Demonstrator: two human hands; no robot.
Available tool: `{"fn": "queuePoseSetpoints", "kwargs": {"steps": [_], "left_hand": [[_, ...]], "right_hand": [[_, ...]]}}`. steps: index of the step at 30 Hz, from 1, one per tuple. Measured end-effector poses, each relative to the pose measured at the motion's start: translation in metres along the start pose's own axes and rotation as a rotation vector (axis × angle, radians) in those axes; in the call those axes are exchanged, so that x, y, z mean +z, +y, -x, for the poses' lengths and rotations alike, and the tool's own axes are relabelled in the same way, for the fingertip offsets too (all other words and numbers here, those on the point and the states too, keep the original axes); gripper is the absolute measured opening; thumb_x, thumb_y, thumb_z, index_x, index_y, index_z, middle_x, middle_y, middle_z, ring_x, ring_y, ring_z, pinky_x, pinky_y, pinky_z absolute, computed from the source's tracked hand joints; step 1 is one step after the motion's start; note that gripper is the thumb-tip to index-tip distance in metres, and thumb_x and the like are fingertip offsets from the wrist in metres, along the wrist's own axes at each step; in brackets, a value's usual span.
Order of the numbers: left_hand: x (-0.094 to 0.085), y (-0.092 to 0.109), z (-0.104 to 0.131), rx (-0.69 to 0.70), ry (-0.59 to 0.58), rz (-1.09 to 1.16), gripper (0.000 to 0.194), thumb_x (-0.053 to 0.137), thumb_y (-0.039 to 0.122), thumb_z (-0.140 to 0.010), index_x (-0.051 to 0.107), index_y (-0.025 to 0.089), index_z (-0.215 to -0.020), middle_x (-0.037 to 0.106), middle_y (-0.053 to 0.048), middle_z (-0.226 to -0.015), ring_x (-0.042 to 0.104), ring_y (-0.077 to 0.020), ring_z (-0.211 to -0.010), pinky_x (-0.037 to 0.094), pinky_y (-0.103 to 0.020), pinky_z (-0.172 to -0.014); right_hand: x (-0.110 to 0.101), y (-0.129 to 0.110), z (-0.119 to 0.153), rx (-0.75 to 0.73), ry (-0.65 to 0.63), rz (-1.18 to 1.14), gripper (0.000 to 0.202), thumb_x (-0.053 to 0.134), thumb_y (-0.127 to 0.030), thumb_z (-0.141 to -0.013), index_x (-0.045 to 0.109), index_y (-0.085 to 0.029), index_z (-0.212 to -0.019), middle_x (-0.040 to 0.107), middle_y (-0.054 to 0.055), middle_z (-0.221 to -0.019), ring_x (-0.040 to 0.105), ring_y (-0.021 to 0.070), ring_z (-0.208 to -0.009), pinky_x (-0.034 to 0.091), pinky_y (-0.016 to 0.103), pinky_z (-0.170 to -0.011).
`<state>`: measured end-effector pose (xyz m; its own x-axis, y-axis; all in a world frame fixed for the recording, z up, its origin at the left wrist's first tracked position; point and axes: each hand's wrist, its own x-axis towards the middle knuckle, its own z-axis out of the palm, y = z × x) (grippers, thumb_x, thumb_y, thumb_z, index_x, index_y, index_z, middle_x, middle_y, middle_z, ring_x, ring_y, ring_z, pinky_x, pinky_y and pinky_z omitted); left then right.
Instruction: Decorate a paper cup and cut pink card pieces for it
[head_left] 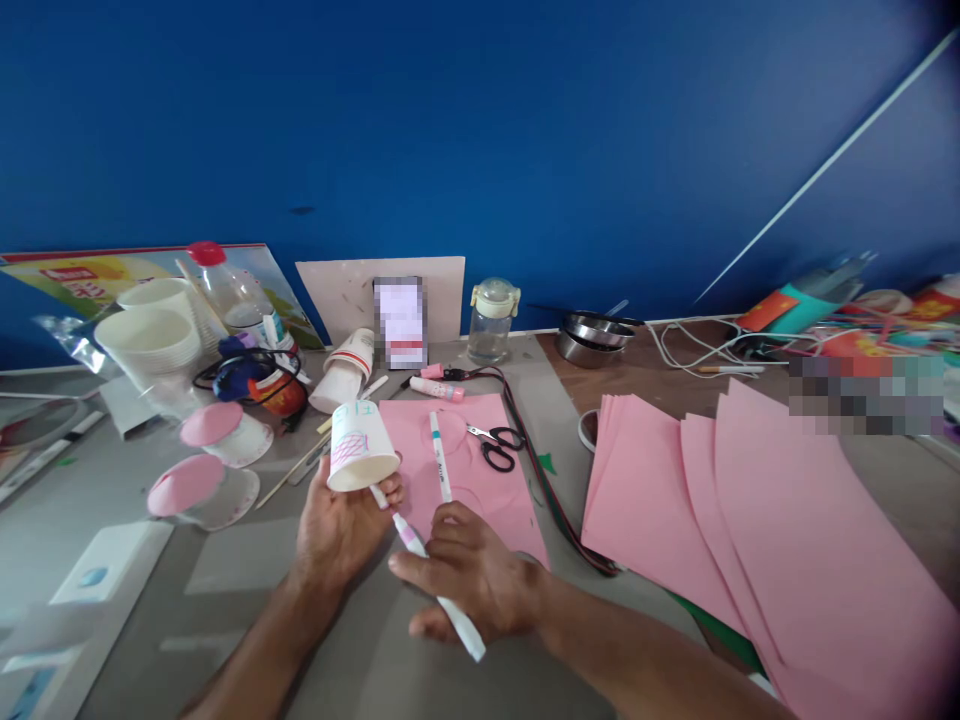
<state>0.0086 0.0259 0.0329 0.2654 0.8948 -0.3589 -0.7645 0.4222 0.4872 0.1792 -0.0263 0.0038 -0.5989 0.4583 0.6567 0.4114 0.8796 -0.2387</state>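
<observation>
In my left hand [349,520] is a white paper cup [361,455], tilted with its open mouth towards me. Green marks and a pink and purple crosshatched patch show on its side. The same fingers pinch a small white marker cap [379,497] below the cup. My right hand [480,565] is closed on an uncapped white marker [463,628] with a pink band, its tip close to the cap. Beyond the right fingers, a white marker with a teal band [439,455] lies over the pink sheet [487,500]; its near end meets my knuckles, and whether they grip it I cannot tell.
Black-handled scissors [499,447] and a glue stick [437,389] lie ahead. Pink sheets [645,480] spread to the right. On the left are two pink-topped cups [206,490], stacked paper cups [146,340] and a bottle [232,290]. A phone [401,322] and jar [492,325] stand behind.
</observation>
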Motion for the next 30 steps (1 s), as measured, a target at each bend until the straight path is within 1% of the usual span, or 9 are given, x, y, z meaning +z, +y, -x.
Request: {"fn": "queuePoseSetpoints", "kwargs": {"steps": [4,8,12,16,18,20,25,28,30], "left_hand": [[-0.002,-0.001,-0.001,-0.015,-0.015,0.017,0.045,0.048,0.049,-0.086,0.068,0.008,-0.092,0.067,-0.014,-0.079,0.057,-0.0215,-0.064,0.051,-0.037,-0.061],[-0.002,-0.001,-0.001,0.061,0.009,0.043,0.039,0.048,0.048,-0.087,0.068,0.014,-0.090,0.070,-0.012,-0.082,0.063,-0.0249,-0.072,0.053,-0.044,-0.071],[-0.004,-0.002,0.001,0.024,-0.008,0.033,0.039,0.050,0.049,-0.086,0.069,0.016,-0.095,0.073,-0.013,-0.089,0.067,-0.0290,-0.083,0.050,-0.053,-0.084],[-0.005,-0.006,0.004,-0.026,-0.080,-0.006,0.051,0.055,0.056,-0.080,0.069,0.015,-0.106,0.073,-0.015,-0.107,0.064,-0.0331,-0.102,0.047,-0.051,-0.091],[-0.004,-0.010,0.006,-0.035,-0.117,-0.033,0.057,0.057,0.060,-0.078,0.068,0.015,-0.112,0.070,-0.016,-0.115,0.061,-0.0341,-0.109,0.046,-0.049,-0.094],[-0.003,-0.015,0.009,-0.054,-0.175,-0.059,0.058,0.059,0.060,-0.077,0.068,0.018,-0.115,0.069,-0.014,-0.120,0.061,-0.0340,-0.110,0.046,-0.047,-0.094],[-0.008,-0.026,0.015,-0.159,-0.358,-0.037,0.046,0.065,0.050,-0.077,0.070,0.025,-0.114,0.072,-0.007,-0.114,0.066,-0.0277,-0.101,0.051,-0.037,-0.085],[-0.014,-0.027,0.016,-0.133,-0.385,-0.025,0.043,0.063,0.050,-0.078,0.071,0.025,-0.113,0.073,-0.005,-0.113,0.065,-0.0269,-0.105,0.048,-0.038,-0.094],[-0.016,-0.026,0.016,-0.122,-0.395,-0.044,0.046,0.063,0.051,-0.078,0.070,0.025,-0.115,0.071,-0.006,-0.119,0.061,-0.0278,-0.114,0.043,-0.039,-0.101]], "right_hand": [[-0.005,-0.001,-0.002,0.034,0.053,-0.038,0.040,0.030,-0.043,-0.098,0.051,-0.015,-0.117,0.063,0.003,-0.068,0.054,0.0191,-0.065,0.043,0.036,-0.077],[-0.005,0.000,-0.001,0.178,0.101,-0.089,0.034,0.038,-0.033,-0.095,0.048,-0.014,-0.121,0.064,0.006,-0.076,0.055,0.0212,-0.069,0.044,0.039,-0.076],[-0.007,0.001,-0.001,0.333,0.198,-0.146,0.036,0.043,-0.026,-0.093,0.042,-0.017,-0.127,0.065,0.008,-0.087,0.058,0.0224,-0.077,0.047,0.040,-0.076],[-0.008,-0.001,-0.003,0.486,0.222,-0.172,0.035,0.047,-0.026,-0.092,0.044,-0.019,-0.127,0.066,0.008,-0.094,0.061,0.0226,-0.083,0.049,0.039,-0.078],[-0.006,-0.003,-0.005,0.514,0.201,-0.179,0.037,0.050,-0.025,-0.091,0.044,-0.018,-0.127,0.067,0.009,-0.097,0.062,0.0235,-0.086,0.050,0.039,-0.079],[-0.003,-0.003,-0.006,0.521,0.184,-0.181,0.041,0.054,-0.023,-0.089,0.043,-0.018,-0.128,0.068,0.011,-0.099,0.063,0.0245,-0.087,0.051,0.039,-0.078],[0.005,-0.003,-0.006,0.553,0.181,-0.207,0.047,0.057,-0.017,-0.084,0.041,-0.018,-0.129,0.067,0.012,-0.106,0.064,0.0255,-0.089,0.052,0.039,-0.078],[0.007,-0.002,-0.005,0.535,0.234,-0.281,0.049,0.052,-0.014,-0.085,0.037,-0.018,-0.132,0.064,0.013,-0.110,0.063,0.0238,-0.093,0.053,0.039,-0.082],[0.006,0.000,-0.003,0.569,0.296,-0.353,0.050,0.050,-0.012,-0.085,0.035,-0.019,-0.132,0.062,0.011,-0.105,0.063,0.0201,-0.087,0.055,0.035,-0.078]]}}
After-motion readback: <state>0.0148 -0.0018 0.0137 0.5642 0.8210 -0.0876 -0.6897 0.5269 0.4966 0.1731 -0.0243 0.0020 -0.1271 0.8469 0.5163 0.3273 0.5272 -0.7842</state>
